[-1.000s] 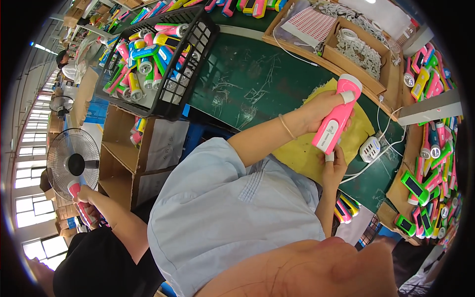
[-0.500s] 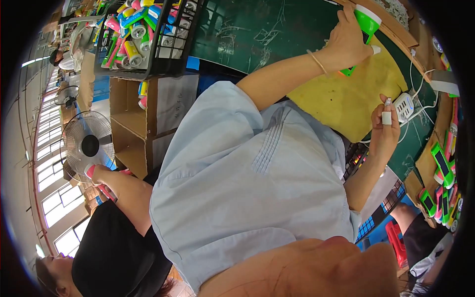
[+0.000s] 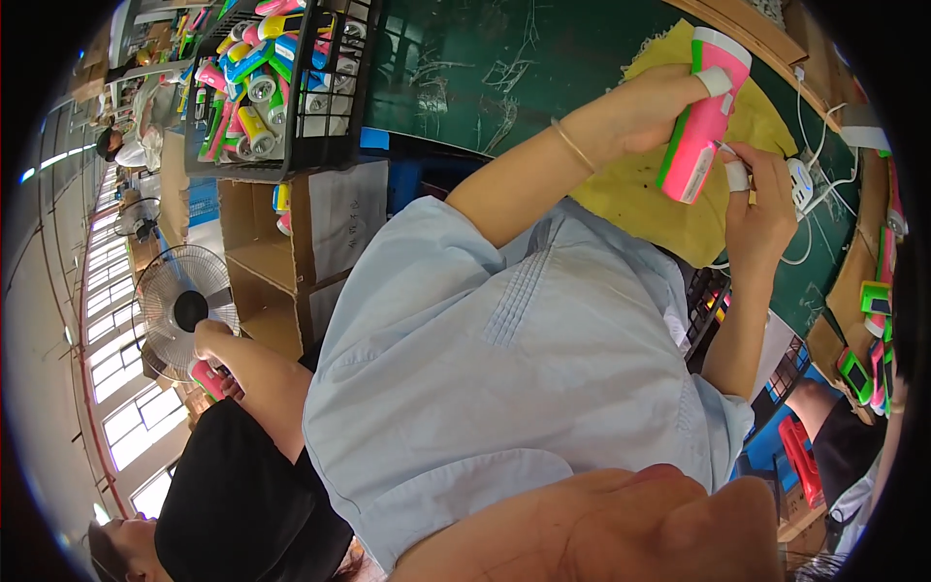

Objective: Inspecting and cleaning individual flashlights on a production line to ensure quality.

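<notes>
My left hand [image 3: 652, 114] grips a pink and green flashlight [image 3: 706, 136] with a white rim at its lamp end. Its pink side faces up, and a white wrap covers my thumb. Close against the flashlight's right side, my right hand [image 3: 761, 199] is closed in a pinch, with a white wrap on one finger. A small thin tip shows between those fingertips, by the flashlight's side; I cannot tell what it belongs to. Both hands are over a yellow cloth [image 3: 645, 209] on the green tabletop [image 3: 465, 73].
A black crate [image 3: 281, 160] of colourful flashlights stands at the far left, above cardboard boxes [image 3: 262, 242]. White cables run from a white power strip [image 3: 799, 186] beside my right hand. More flashlights [image 3: 855, 376] lie at right. A co-worker's hand [image 3: 215, 341] holds a pink flashlight at left.
My left hand has drawn the flashlight nearer and turned its pink side up. My right hand has moved up and left from near the power strip to the flashlight's side.
</notes>
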Available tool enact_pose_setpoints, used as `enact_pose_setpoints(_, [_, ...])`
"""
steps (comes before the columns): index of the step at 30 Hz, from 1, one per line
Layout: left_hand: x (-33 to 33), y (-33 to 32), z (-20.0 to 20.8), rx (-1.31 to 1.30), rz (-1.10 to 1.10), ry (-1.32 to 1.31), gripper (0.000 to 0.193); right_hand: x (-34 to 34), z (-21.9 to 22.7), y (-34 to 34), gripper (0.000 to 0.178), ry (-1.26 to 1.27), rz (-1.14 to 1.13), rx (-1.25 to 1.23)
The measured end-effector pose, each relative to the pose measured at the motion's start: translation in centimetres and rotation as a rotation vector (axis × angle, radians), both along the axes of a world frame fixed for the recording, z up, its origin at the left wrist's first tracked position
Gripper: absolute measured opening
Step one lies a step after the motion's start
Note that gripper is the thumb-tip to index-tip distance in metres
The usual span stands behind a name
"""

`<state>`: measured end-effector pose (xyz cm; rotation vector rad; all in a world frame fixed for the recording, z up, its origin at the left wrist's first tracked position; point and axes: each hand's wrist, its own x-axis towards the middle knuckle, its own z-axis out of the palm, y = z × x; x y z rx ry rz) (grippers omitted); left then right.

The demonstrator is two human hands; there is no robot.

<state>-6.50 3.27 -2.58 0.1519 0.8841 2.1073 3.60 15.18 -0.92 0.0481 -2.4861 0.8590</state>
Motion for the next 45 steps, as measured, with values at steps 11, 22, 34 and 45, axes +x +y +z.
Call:
enact_pose_setpoints(11, [0.6,-1.5,1.5,0.197,0.147,0.315,0.055,2.6,2.4,-0.9,0.027,-0.106,0.52,-0.095])
enact_pose_setpoints(22, [2.6,-1.0,-1.0,0.619,0.031,-0.147,0.07,4.7,-0.9,-2.5,0.053,0.21,0.3,0.127])
enact_pose_setpoints(34, [2.8,-2.2,0.9,0.137,0.166,-0.049,0.038,3.1,-1.9,-1.2,0.027,-0.289,0.153,-0.664])
enact_pose_setpoints(45, [3.0,-2.7,0.6,-0.263,0.106,0.627,0.053,3.2,-3.0,0.4,0.023,-0.25,0.096,-1.049])
